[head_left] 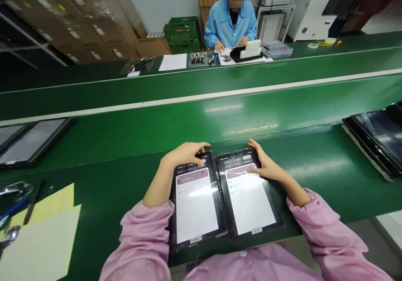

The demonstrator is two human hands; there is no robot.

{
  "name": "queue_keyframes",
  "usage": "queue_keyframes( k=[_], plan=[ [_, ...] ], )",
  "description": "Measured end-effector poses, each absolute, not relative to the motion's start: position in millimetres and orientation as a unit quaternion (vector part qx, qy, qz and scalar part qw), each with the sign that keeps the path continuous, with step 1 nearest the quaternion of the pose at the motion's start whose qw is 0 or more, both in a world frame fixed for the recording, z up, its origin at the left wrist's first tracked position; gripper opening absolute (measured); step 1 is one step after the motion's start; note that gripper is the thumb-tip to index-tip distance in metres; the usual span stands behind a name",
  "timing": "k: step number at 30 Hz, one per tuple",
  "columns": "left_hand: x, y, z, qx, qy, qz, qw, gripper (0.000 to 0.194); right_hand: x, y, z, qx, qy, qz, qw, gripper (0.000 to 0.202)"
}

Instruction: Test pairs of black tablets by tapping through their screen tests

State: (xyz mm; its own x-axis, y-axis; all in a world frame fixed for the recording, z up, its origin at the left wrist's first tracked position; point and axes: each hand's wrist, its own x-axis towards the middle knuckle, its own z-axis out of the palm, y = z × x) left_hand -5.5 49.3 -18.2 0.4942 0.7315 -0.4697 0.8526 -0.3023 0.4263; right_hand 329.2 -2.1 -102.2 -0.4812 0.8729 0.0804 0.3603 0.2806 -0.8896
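Observation:
Two tablets with lit screens lie side by side on the green bench in front of me. Over the top of the left tablet (196, 205) rests my left hand (186, 154), its fingers apart, the thumb by the upper part of the screen. My right hand (264, 163) is at the upper right corner of the right tablet (251, 205); its fingers are spread, with the thumb on the screen and a finger along the top edge. Both screens show a dark strip of tiles above a white page. A small white label sits at the bottom of each tablet.
More tablets (34, 140) lie at the left, and a stack of dark tablets (377, 140) at the right. Yellow and white paper sheets (44, 235) with pens lie front left. Across the conveyor (176, 115) a person in a blue jacket (230, 23) works with small parts.

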Motion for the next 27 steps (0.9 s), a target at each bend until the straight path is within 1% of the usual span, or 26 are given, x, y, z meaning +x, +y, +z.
queue_keyframes(
  k=[2,3,4,6,7,9,11,13,15,18,23,27],
  plan=[
    [-9.5,53.5,-18.4,0.791,0.499,-0.055,0.349,0.058,330.3,3.1,-107.0,-0.442,-0.693,0.460,0.336,0.084],
    [-12.1,54.5,-17.1,0.786,0.505,-0.031,0.355,0.052,331.8,5.8,-108.6,-0.450,-0.670,0.477,0.350,0.078],
    [-14.6,54.5,-14.9,0.781,0.512,-0.006,0.357,0.049,333.9,8.1,-109.4,-0.451,-0.654,0.493,0.355,0.075],
    [-18.7,51.1,-8.9,0.774,0.520,0.037,0.360,0.051,339.0,10.8,-107.7,-0.439,-0.648,0.520,0.342,0.076],
    [-19.9,48.0,-5.9,0.775,0.516,0.048,0.361,0.056,341.6,11.0,-105.5,-0.429,-0.658,0.527,0.326,0.082],
    [-19.8,39.5,-1.8,0.792,0.498,0.034,0.352,0.076,346.0,9.6,-99.7,-0.401,-0.691,0.529,0.286,0.100],
    [-16.1,29.7,-1.9,0.814,0.480,-0.022,0.327,0.097,348.4,7.0,-94.3,-0.371,-0.733,0.515,0.246,0.119],
    [-9.3,20.3,-5.5,0.830,0.459,-0.085,0.306,0.111,349.4,4.6,-90.9,-0.348,-0.770,0.490,0.216,0.130],
    [-1.4,12.8,-9.5,0.838,0.448,-0.127,0.284,0.119,350.1,3.6,-90.1,-0.336,-0.795,0.464,0.199,0.134],
    [8.5,5.6,-11.8,0.843,0.451,-0.149,0.252,0.126,352.3,4.6,-91.7,-0.326,-0.815,0.441,0.186,0.137],
    [20.6,-3.2,-13.8,0.841,0.459,-0.177,0.225,0.136,357.1,8.8,-93.0,-0.316,-0.798,0.476,0.191,0.136],
    [27.3,-7.4,-20.3,0.843,0.470,-0.170,0.199,0.139,357.9,10.7,-93.6,-0.319,-0.783,0.494,0.204,0.132]
  ],
)
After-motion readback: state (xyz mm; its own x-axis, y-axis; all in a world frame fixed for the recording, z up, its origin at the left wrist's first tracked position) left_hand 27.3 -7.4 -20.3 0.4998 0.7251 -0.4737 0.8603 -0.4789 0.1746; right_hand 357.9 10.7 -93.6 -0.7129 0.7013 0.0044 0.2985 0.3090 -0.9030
